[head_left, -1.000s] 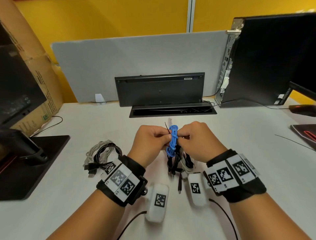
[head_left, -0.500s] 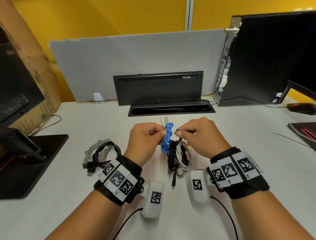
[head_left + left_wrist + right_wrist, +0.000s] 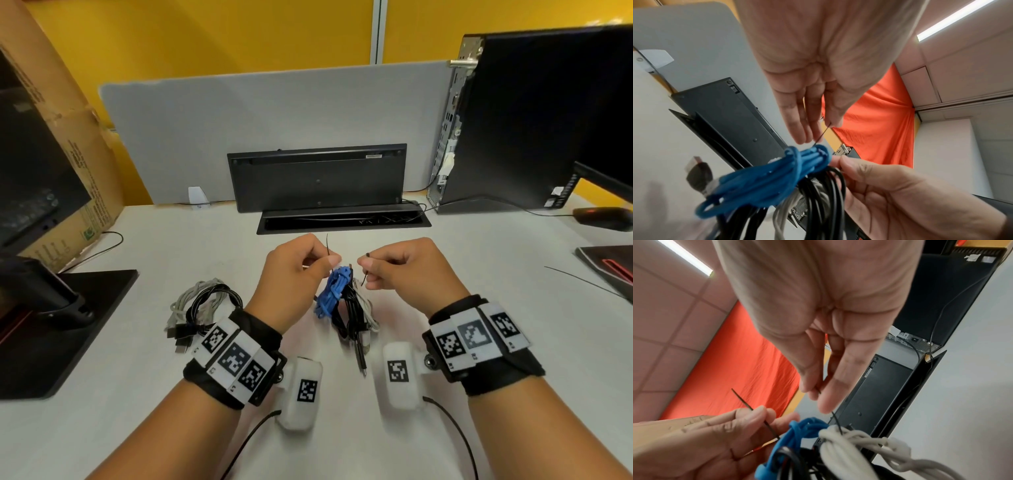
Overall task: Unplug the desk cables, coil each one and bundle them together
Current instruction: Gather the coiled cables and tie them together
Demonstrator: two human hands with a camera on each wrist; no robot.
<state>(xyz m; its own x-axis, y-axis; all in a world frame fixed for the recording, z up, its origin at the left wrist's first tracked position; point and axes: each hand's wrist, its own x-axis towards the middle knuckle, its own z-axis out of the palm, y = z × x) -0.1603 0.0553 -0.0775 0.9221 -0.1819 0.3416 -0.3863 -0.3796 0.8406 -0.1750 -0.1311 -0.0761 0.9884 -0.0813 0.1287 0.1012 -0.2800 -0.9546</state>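
A bundle of coiled cables hangs between my hands above the desk: a blue cable (image 3: pixel 333 292), black cables (image 3: pixel 347 310) and a whitish cable (image 3: pixel 367 310). A thin black tie (image 3: pixel 822 134) runs around the bundle's top. My left hand (image 3: pixel 329 262) pinches one end of the tie, and that end sticks up past the fingers (image 3: pixel 748 405). My right hand (image 3: pixel 365 266) pinches the other end (image 3: pixel 837 423) just to the right of the bundle. In the left wrist view the blue cable (image 3: pixel 764 181) lies over the black ones. A second coil of grey and black cables (image 3: pixel 202 306) lies on the desk to the left.
A black cable box (image 3: pixel 342 221) with its lid (image 3: pixel 318 178) raised sits at the back against the grey partition (image 3: pixel 274 120). A PC tower (image 3: pixel 531 120) stands back right and a mouse (image 3: pixel 604 219) beside it. A monitor base (image 3: pixel 68 325) and a cardboard box (image 3: pixel 68 144) are on the left.
My hands have drawn apart sideways, each keeping its end of the black tie. The bundle now shows in the gap between them.
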